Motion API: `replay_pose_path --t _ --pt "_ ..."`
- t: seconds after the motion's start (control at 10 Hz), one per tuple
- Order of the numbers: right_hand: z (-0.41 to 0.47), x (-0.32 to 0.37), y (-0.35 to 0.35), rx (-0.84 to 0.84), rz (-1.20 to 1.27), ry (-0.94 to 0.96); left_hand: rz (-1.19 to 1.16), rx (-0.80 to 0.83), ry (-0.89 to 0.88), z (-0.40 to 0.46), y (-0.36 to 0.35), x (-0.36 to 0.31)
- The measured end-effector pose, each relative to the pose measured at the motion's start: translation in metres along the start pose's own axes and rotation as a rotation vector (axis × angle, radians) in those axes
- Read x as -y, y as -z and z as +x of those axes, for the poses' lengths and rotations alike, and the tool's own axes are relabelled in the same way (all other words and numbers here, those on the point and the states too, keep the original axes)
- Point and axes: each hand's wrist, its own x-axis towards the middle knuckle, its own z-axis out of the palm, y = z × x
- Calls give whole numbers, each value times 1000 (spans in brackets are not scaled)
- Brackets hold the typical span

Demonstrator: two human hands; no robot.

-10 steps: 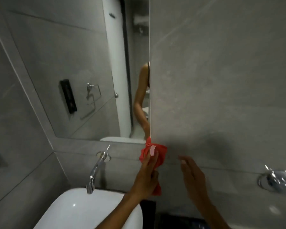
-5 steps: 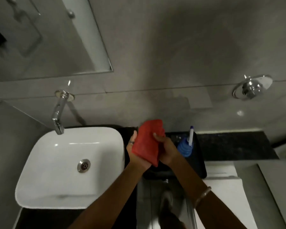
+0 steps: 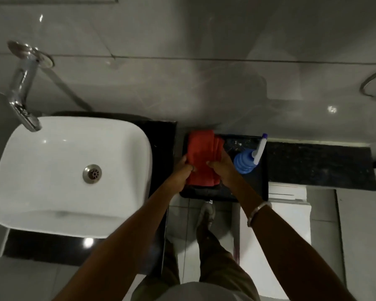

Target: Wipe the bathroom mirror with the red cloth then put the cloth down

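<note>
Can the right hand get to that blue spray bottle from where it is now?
Probably yes. The right hand is on the red cloth, with the blue spray bottle standing just beside it on the same black tray. Nothing sits between them, though the hand would first have to let go of the cloth.

Probably a home bathroom: white basin (image 3: 70, 170), chrome tap (image 3: 23, 88), tiled wall (image 3: 182, 72).

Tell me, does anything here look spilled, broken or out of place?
Nothing stands out. The red cloth lies folded on the black tray under the left hand and right hand. The blue spray bottle lies on its side there; I see no leak.
</note>
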Motion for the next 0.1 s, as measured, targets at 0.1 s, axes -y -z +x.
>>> replay_pose_path --t 0.1 --pt "-2 -15 -2 6 -340 -83 208 -40 114 -4 1 18"
